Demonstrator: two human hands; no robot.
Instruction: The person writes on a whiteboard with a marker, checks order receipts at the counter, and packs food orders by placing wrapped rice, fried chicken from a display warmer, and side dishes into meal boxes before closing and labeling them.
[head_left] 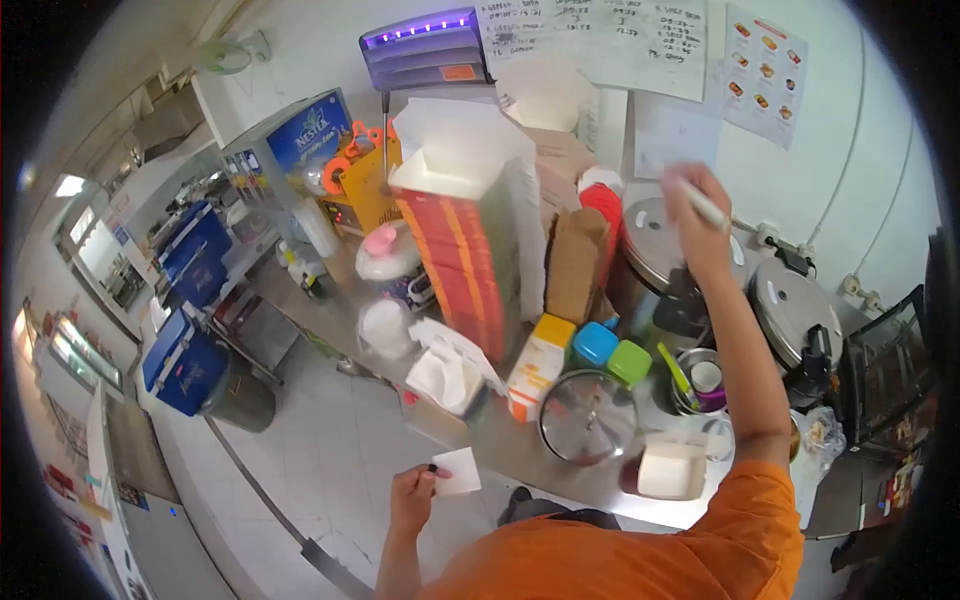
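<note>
My left hand [410, 498] is closed on a small white square of paper [459, 473] at the front edge of the counter. A small black piece [433, 467], maybe a pen cap, shows at its fingertips. My right hand [698, 205] is raised in front of the wall, blurred by motion. Its fingers are closed around a white marker [704, 207], which lies at a slant. Behind that hand are a large pot with a metal lid [655, 235] and a pale sheet [672, 135] on the wall.
On the steel counter [490, 440] stand a tall stack of red-orange boxes [455, 260], a round glass lid [588, 417], blue [595, 344] and green [629, 362] containers, an open paper box [671, 470] and a second lidded pot [797, 300]. A handwritten chart [600, 45] hangs above.
</note>
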